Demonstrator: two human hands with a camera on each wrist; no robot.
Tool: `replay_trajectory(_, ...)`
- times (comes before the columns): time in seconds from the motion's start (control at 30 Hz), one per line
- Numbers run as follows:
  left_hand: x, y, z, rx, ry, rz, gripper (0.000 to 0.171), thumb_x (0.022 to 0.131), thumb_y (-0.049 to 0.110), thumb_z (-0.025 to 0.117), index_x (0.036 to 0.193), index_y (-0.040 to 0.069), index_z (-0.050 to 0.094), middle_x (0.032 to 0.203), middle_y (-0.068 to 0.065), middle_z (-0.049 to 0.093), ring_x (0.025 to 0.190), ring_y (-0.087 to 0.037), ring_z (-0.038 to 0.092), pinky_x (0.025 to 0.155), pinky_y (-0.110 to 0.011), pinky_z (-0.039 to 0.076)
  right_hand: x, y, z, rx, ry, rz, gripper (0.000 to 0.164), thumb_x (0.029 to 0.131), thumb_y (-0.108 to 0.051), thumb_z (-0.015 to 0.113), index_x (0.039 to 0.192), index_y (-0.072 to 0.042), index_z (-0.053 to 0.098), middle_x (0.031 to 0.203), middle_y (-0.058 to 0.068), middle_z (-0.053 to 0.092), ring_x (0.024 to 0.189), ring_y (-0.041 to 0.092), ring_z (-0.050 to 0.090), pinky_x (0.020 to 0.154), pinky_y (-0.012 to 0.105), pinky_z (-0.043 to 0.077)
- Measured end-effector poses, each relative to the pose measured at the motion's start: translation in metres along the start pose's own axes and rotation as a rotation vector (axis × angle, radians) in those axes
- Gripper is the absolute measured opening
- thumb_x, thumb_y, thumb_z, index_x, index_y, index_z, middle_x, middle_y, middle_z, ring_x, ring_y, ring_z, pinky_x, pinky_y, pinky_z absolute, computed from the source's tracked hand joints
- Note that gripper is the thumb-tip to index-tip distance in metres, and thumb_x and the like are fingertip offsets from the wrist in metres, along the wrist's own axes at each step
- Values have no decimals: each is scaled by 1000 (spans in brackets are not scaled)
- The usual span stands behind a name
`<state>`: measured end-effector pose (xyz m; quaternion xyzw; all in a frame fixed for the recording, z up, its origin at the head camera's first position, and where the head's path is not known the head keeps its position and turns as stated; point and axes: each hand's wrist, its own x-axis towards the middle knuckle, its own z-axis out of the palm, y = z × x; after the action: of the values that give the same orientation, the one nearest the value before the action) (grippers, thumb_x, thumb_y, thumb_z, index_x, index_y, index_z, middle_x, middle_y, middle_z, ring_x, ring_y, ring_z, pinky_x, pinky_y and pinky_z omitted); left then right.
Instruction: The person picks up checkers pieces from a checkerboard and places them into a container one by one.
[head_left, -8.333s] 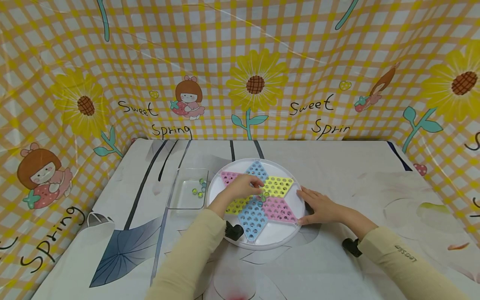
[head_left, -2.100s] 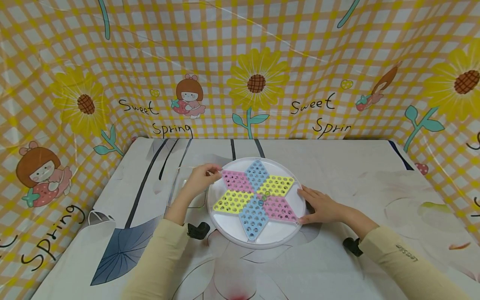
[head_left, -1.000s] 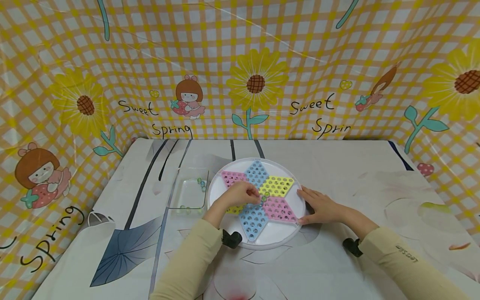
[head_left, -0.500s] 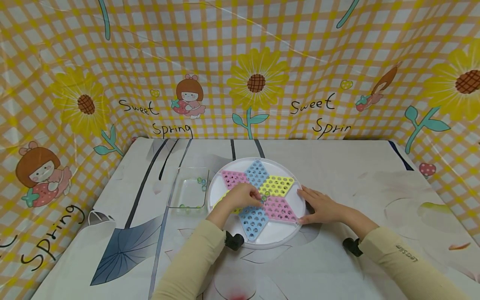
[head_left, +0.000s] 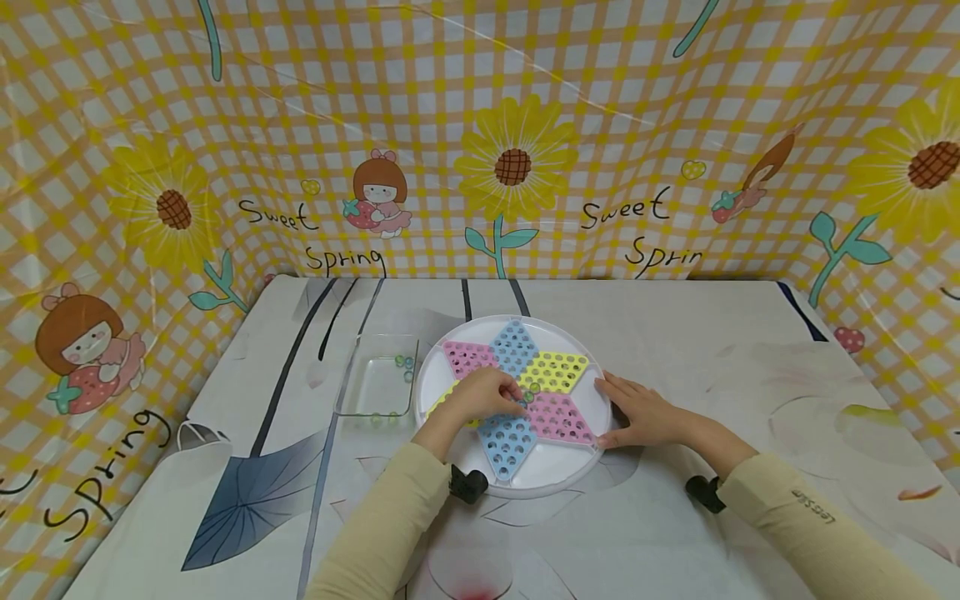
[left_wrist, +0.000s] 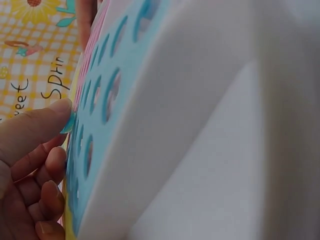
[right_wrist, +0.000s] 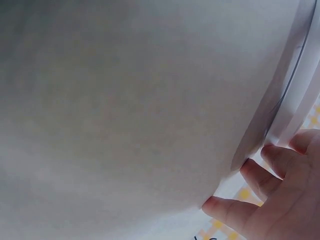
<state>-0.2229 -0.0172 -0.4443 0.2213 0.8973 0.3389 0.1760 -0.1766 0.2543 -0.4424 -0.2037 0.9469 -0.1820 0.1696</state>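
Note:
A round white Chinese checkers board point(head_left: 551, 467) with a star of blue, pink and yellow holed sections lies on the table. My left hand point(head_left: 480, 396) is over its middle. In the left wrist view, its thumb and fingers pinch a blue-green marble point(left_wrist: 68, 123) close to the board's surface. Green marbles point(head_left: 533, 390) sit just right of those fingertips, near the star's centre. My right hand point(head_left: 645, 414) rests with spread fingers against the board's right rim. In the right wrist view, those fingertips point(right_wrist: 212, 204) touch the white edge.
Left of the board stands a clear plastic box point(head_left: 375, 400), holding several green and blue marbles point(head_left: 405, 367). A checked cloth backdrop point(head_left: 637, 125) rises behind the table point(head_left: 735, 333). A white looped item point(head_left: 201, 437) lies at the table's left.
My left hand went from the board's middle to the clear box, then back to the middle. Marbles in the box have rolled about. The right hand has stayed at the rim.

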Motion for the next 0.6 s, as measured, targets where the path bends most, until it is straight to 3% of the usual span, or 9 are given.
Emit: replay_trajectory(0.6,-5,6,-8,-58,13,15,15,78,25,73,85,14,66,74,5,56,67,-8,46,61,-19,38,-2,-3,-3,8,-8,10,101,73,-54,66,140,7,22,145,32,13,128,53,15,99,66,15)
